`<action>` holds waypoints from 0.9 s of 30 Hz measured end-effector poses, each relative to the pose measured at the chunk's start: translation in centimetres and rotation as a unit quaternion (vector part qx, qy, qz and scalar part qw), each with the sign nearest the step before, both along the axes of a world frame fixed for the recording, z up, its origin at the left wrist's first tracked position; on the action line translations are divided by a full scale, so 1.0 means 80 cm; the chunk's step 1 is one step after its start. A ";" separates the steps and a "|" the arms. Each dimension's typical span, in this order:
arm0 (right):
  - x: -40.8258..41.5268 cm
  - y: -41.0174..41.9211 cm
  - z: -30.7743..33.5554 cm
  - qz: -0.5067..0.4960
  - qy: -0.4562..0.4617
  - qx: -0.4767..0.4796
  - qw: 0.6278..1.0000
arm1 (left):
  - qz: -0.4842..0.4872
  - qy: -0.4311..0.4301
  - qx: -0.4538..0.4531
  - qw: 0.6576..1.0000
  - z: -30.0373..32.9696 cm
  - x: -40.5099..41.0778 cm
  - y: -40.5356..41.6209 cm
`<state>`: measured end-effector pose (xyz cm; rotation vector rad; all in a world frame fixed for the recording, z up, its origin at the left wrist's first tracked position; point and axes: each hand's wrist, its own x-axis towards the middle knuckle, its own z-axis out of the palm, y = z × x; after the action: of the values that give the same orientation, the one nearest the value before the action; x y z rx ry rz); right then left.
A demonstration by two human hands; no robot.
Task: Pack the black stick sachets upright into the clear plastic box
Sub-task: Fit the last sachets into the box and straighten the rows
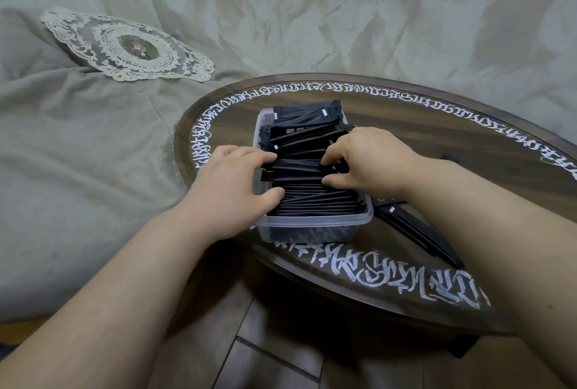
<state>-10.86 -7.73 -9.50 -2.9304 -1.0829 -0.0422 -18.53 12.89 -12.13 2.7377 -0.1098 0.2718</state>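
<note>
Both forearms reach in from the near edge toward the clear plastic box [315,226], which sits on the round dark table [437,126] with white script round its rim. Inside it the black stick sachets [312,198] stand packed on edge. Left hand [232,182] and right hand [368,160] each pinch an end of one bundle of sachets [296,165], thumb below and fingers curled over. Loose sachets [415,232] lie just right of the box, under the right forearm.
</note>
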 end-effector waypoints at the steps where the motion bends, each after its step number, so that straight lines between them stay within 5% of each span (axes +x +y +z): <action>1: 0.000 0.000 -0.001 0.005 -0.018 0.001 1.000 | -0.001 0.001 -0.001 1.000 0.001 -0.001 0.000; 9: -0.006 -0.011 -0.006 -0.002 -0.029 0.086 0.996 | -0.008 -0.012 -0.018 1.000 0.003 -0.002 -0.001; 19: -0.045 -0.037 -0.011 -0.035 0.068 0.143 0.987 | -0.037 -0.009 -0.036 0.999 0.005 -0.006 0.005; 27: -0.048 -0.040 -0.023 -0.022 0.009 0.155 0.988 | -0.066 -0.021 -0.064 0.996 0.006 -0.008 0.003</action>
<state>-14.70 -10.93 -11.35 -2.6694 -0.9133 -0.1689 -19.16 13.11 -11.61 2.5847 -0.2752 0.2886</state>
